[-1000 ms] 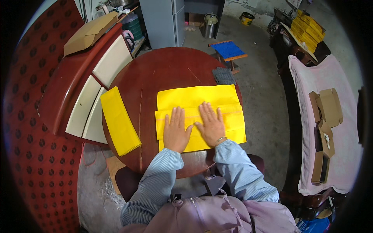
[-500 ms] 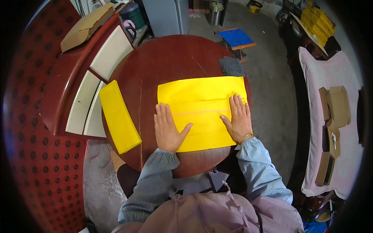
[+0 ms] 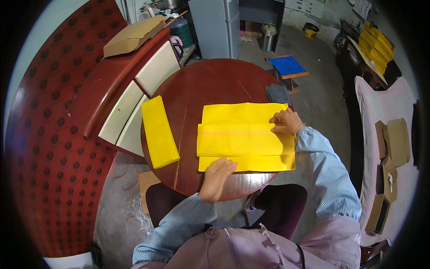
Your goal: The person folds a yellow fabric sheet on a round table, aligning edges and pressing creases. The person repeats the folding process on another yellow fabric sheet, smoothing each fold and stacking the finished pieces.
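Observation:
A yellow cloth sheet (image 3: 244,143) lies in front of me on the round red-brown table (image 3: 210,83). Pleats cross it, with a broad middle panel overlapping the upper and lower strips. My right hand (image 3: 287,121) is at its upper right part, fingers and thumb bent together round the edge of the middle panel. At the near edge, left of centre, my left hand (image 3: 217,178) rests with its fingers stretched out, touching the lower strip. To the left lies a folded yellow cloth bundle (image 3: 160,133), apart from both hands.
A dark grey mesh piece (image 3: 278,94) lies at the table's far right edge. Beyond stands a small blue-topped stool (image 3: 289,66). Cream-panelled furniture (image 3: 121,110) borders the left side. Open cardboard boxes (image 3: 397,141) sit on a pink cloth to the right.
The flat sheet now has overlapping pleats. My left hand has moved to its near edge; my right hand has gone from flat to bent fingers. The whole view has shifted.

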The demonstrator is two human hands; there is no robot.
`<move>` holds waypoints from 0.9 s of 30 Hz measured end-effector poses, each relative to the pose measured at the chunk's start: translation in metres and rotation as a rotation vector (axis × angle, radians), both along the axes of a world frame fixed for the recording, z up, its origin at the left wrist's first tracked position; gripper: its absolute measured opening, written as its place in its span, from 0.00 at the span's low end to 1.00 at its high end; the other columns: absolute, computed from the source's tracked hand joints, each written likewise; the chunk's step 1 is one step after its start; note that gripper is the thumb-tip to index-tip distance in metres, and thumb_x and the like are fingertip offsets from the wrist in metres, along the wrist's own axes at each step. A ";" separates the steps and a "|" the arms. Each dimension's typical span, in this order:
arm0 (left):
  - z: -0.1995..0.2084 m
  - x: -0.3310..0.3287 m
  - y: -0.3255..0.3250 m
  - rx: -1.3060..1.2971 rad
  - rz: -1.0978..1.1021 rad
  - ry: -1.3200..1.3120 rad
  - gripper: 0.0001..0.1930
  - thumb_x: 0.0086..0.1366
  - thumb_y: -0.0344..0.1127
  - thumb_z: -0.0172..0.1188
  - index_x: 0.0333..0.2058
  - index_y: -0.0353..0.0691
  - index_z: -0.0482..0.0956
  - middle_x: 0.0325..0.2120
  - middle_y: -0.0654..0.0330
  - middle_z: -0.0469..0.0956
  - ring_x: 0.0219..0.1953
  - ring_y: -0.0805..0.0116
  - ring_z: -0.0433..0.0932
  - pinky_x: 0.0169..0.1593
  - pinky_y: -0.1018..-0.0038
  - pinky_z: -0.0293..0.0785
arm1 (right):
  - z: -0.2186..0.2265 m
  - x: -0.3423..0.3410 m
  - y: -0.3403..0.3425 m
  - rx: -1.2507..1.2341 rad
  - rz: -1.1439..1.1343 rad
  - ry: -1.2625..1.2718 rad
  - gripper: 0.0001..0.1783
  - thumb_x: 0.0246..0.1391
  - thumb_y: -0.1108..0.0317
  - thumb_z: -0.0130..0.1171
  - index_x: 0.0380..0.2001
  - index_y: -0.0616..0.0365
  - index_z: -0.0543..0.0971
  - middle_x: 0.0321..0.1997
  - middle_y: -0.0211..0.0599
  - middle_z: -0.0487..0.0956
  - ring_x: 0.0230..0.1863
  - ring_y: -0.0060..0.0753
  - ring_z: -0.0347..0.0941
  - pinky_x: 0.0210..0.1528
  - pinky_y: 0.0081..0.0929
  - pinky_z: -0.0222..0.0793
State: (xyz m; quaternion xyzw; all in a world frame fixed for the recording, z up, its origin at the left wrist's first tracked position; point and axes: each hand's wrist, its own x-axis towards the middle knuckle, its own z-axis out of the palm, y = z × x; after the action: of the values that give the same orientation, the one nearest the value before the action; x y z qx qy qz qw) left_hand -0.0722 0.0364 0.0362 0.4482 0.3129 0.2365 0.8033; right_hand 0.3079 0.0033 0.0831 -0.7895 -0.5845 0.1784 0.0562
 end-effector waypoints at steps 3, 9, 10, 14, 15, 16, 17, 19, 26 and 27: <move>-0.023 0.009 0.007 0.278 -0.148 0.027 0.21 0.85 0.33 0.44 0.69 0.27 0.67 0.69 0.44 0.70 0.73 0.50 0.69 0.77 0.64 0.67 | 0.000 0.017 0.020 -0.106 -0.011 0.364 0.11 0.60 0.60 0.74 0.41 0.51 0.86 0.36 0.35 0.86 0.40 0.36 0.81 0.43 0.31 0.74; -0.050 0.036 -0.004 0.763 -0.142 0.081 0.21 0.86 0.35 0.39 0.67 0.33 0.73 0.69 0.50 0.73 0.71 0.50 0.71 0.77 0.60 0.65 | 0.020 0.019 0.029 -0.370 -0.091 0.558 0.11 0.62 0.60 0.72 0.40 0.53 0.84 0.49 0.33 0.87 0.47 0.31 0.77 0.52 0.32 0.72; -0.048 0.047 -0.005 0.383 -0.058 0.057 0.20 0.86 0.35 0.41 0.67 0.33 0.73 0.68 0.49 0.74 0.70 0.50 0.72 0.76 0.60 0.66 | 0.024 0.015 0.023 -0.370 -0.118 0.667 0.15 0.63 0.60 0.73 0.47 0.56 0.86 0.48 0.33 0.87 0.49 0.32 0.79 0.57 0.31 0.73; -0.016 0.080 -0.016 -0.626 0.405 -0.233 0.21 0.78 0.28 0.59 0.66 0.33 0.70 0.65 0.47 0.75 0.67 0.50 0.76 0.71 0.55 0.74 | 0.037 -0.003 -0.006 -0.430 -0.076 0.737 0.14 0.65 0.59 0.72 0.49 0.54 0.88 0.36 0.25 0.84 0.34 0.18 0.75 0.40 0.20 0.68; -0.005 0.076 -0.014 -0.626 0.389 -0.175 0.21 0.78 0.28 0.61 0.66 0.34 0.70 0.65 0.48 0.76 0.67 0.51 0.76 0.71 0.55 0.74 | 0.039 -0.007 -0.015 -0.429 -0.058 0.765 0.14 0.67 0.58 0.70 0.49 0.54 0.88 0.35 0.25 0.83 0.33 0.17 0.74 0.40 0.19 0.68; 0.007 0.071 -0.012 -0.612 0.369 -0.159 0.22 0.77 0.28 0.62 0.66 0.34 0.70 0.65 0.48 0.76 0.67 0.51 0.76 0.70 0.54 0.74 | 0.042 -0.012 -0.023 -0.435 0.000 0.808 0.14 0.67 0.59 0.69 0.49 0.54 0.87 0.35 0.24 0.82 0.33 0.16 0.74 0.39 0.19 0.69; 0.017 0.061 -0.011 -0.554 0.343 -0.121 0.23 0.77 0.29 0.63 0.66 0.35 0.70 0.64 0.51 0.77 0.65 0.54 0.79 0.67 0.56 0.78 | 0.041 -0.021 -0.029 -0.438 -0.016 0.863 0.15 0.67 0.60 0.69 0.52 0.54 0.86 0.35 0.24 0.83 0.33 0.16 0.74 0.38 0.20 0.70; 0.035 0.034 0.003 -0.411 0.280 -0.134 0.23 0.76 0.29 0.64 0.66 0.35 0.70 0.62 0.52 0.79 0.64 0.55 0.80 0.66 0.57 0.80 | 0.042 -0.044 -0.036 -0.409 -0.014 0.965 0.20 0.66 0.61 0.69 0.58 0.54 0.82 0.37 0.25 0.83 0.34 0.16 0.75 0.38 0.20 0.71; 0.073 -0.092 0.152 0.057 0.172 -0.165 0.21 0.75 0.27 0.63 0.64 0.35 0.74 0.59 0.54 0.82 0.60 0.61 0.83 0.65 0.63 0.80 | 0.045 -0.205 0.049 -0.191 0.013 1.024 0.38 0.68 0.59 0.67 0.75 0.57 0.65 0.46 0.40 0.85 0.40 0.29 0.82 0.42 0.23 0.78; 0.076 -0.111 0.184 0.142 0.162 -0.091 0.21 0.75 0.27 0.63 0.64 0.34 0.74 0.59 0.54 0.82 0.60 0.61 0.83 0.65 0.63 0.80 | 0.046 -0.226 0.071 -0.181 0.043 1.094 0.35 0.69 0.60 0.65 0.75 0.54 0.67 0.45 0.36 0.85 0.43 0.27 0.80 0.50 0.28 0.77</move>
State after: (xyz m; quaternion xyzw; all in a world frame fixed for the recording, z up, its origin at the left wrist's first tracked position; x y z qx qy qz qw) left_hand -0.1827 0.2202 0.1125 0.4660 0.2936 0.3426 0.7611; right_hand 0.0821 0.0744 0.1292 -0.5712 -0.4685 0.6132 0.2798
